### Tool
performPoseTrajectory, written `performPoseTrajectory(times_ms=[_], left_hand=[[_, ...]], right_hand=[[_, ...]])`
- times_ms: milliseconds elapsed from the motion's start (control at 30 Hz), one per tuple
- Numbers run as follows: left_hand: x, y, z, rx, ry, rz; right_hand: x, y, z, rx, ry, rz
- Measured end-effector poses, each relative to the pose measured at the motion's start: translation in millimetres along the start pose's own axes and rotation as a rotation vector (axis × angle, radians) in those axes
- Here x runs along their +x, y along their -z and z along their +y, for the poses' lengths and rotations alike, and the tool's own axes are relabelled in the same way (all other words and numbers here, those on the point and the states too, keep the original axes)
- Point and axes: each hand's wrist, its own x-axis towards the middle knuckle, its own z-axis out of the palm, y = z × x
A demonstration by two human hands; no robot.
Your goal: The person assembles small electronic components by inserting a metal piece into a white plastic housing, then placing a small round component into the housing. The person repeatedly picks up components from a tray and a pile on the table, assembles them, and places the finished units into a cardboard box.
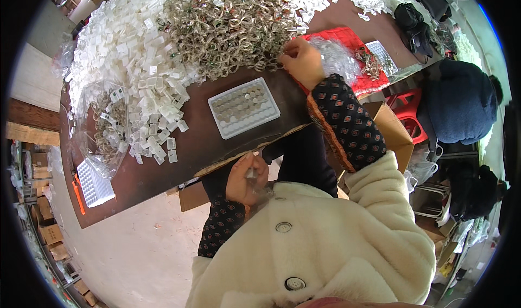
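A worker in a cream coat and dark patterned sleeves sits at a brown table [146, 191], the right hand [302, 58] at the near right edge of a heap of coiled wires [228, 29]. Its fingers are bent and close to the thumb; whether they have hold of a coil cannot be told. The left hand [247, 178], low by the lap, is curled nearly closed around a small see-through item [251, 174], too blurred to make out.

Between the hands, near the table's front edge, a white tray [221, 124] holds rows of small round discs, grey toward the back and paler in front. To the left, a clear plastic bag [116, 164] contains more coils, just beside a wide spread of small white boxes [127, 53]. At the table's left corner lie a second tray [95, 183], with rows of round hollows, and an orange-handled tool [79, 198]. Right of the right hand, a red basket [374, 85] bears crumpled clear plastic and a bunch of coils, while an open cardboard box [389, 126] stands below
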Motion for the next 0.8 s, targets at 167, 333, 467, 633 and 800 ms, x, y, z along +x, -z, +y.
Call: performPoseTrajectory(times_ms=[167,333,467,633,800], left_hand=[[-2.7,-11.4,4.5,0.118,0.018,-0.022],[-0.1,-30.9,5.0,0.284,0.022,-0.056],[3.4,-43.2,3.2,0.328,0.037,-0.082],[13.4,-57.8,3.7,0.407,0.035,-0.029],[23.1,-76.6,4.8,0.436,-0.202,0.036]], right_hand=[[-19.1,32.3,-1.8,0.277,-0.057,-0.057],[-57.4,45.3,6.0,0.083,-0.009,-0.128],[-69.1,44.5,15.7,0.180,0.033,-0.115],[-79.4,47.3,7.8,0.331,0.013,-0.039],[-100.8,71.8,-23.1,0.703,-0.118,-0.260]])
